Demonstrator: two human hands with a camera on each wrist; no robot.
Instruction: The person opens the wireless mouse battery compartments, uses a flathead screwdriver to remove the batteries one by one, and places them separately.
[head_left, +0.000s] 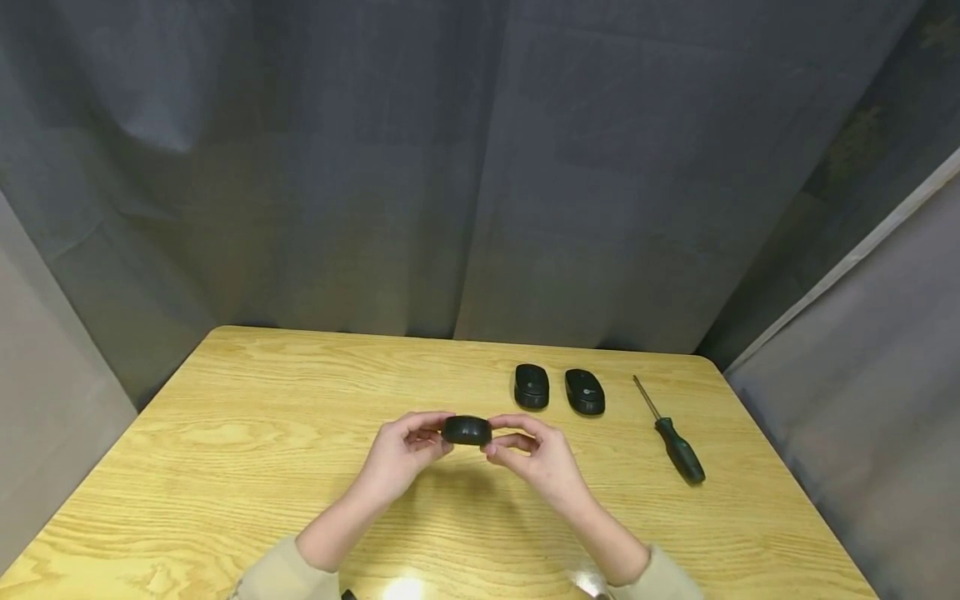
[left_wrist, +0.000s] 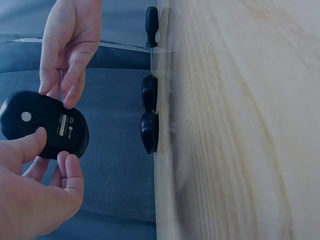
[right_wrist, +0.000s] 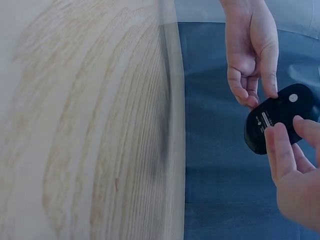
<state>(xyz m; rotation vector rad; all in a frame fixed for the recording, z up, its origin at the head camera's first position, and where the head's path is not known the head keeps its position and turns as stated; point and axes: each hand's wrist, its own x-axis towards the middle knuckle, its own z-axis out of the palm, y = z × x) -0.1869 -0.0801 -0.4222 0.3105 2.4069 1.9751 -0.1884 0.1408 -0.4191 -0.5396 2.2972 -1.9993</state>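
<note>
Between both hands a black computer mouse (head_left: 467, 430) is held up above the wooden table. My left hand (head_left: 401, 454) grips its left side with thumb and fingers; my right hand (head_left: 542, 462) pinches the right side. In the left wrist view the underside of the mouse (left_wrist: 47, 125) shows, with a round pale spot and a printed label. The left thumb (left_wrist: 35, 142) lies against that underside. From the right wrist the same underside of the mouse (right_wrist: 280, 112) is seen, the right hand (right_wrist: 300, 175) at its near edge.
Two more black mice, one (head_left: 532, 387) left of the other (head_left: 585, 392), lie toward the table's back edge. Right of them lies a screwdriver (head_left: 678, 450) with a dark green handle. Grey curtains (head_left: 375, 167) hang behind the wooden table (head_left: 262, 417). Small objects are cut off at the bottom edge.
</note>
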